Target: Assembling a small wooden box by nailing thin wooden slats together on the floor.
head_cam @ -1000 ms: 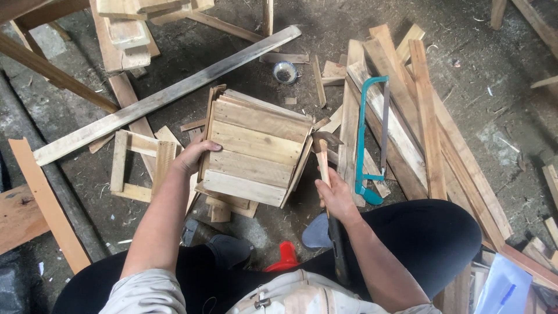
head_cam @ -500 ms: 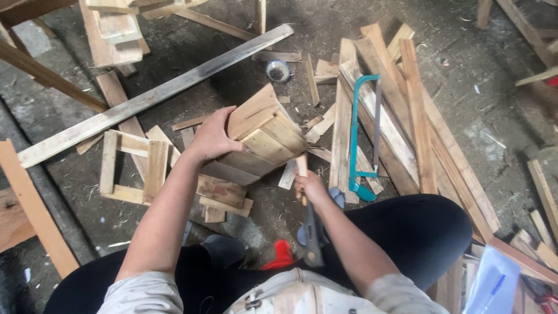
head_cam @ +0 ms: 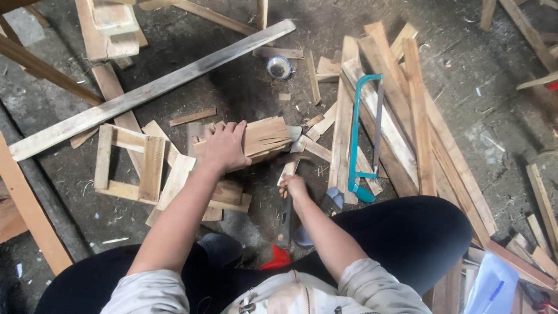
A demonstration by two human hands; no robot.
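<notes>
left hand (head_cam: pixel 224 146) first: we've got it spread flat with the palm down on top of the small slatted pale wood box (head_cam: pixel 256 139), which lies tipped on its side on the dirty concrete floor (head_cam: pixel 244 87), just ahead of our knees. looks to us like that pressing is there to keep the box from skidding or rolling.

right hand (head_cam: pixel 293 186) is wrapped closed around the handle of a hammer with a dark metal head (head_cam: pixel 289 174), gripped high up near the head. the head sits right at the box's near right corner, touching or almost, hard to say which. a choked-up grip like that reads to us as wanting control more than swing.

only the one head view, so on to the surroundings. left of the box sits a pale wooden slat frame (head_cam: pixel 131 166). off to the right a teal-framed hacksaw (head_cam: pixel 366 139) rests on a pile of long wooden strips (head_cam: pixel 418 122), within arm's reach. a long grey weathered plank (head_cam: pixel 151 90) runs diagonally behind, and a small round metal tin (head_cam: pixel 279 67) stands further back.
</notes>
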